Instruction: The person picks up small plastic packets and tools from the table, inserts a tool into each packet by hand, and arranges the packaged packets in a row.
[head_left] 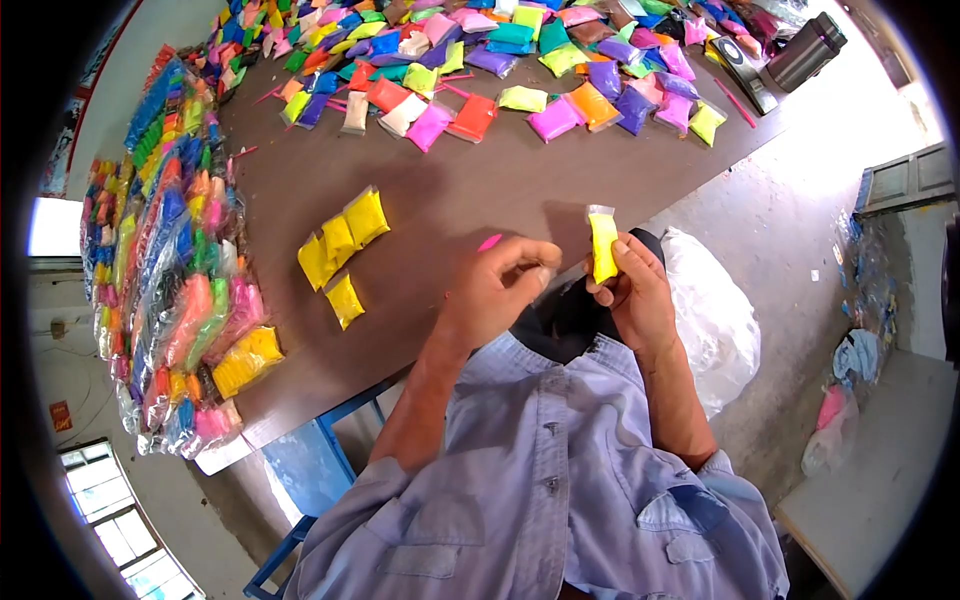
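My right hand [640, 290] is closed around a small yellow packet [604, 245], held upright with its clear plastic end at the top. My left hand [508, 283] is a short way to its left, fingers curled in toward the thumb; whatever it may hold is too small or hidden to make out. Just behind the left knuckles shows a small pink piece [489, 242]. On the table to the left lie several yellow packets [340, 237] in a short row, with a single yellow packet [345, 302] just below them.
Many coloured packets [470, 115] cover the far part of the brown table [400, 165]. Clear bags of coloured packets [180, 270] are stacked along its left edge. A metal flask [805, 52] stands at the far right. A white plastic bag [710, 320] is beside my right arm.
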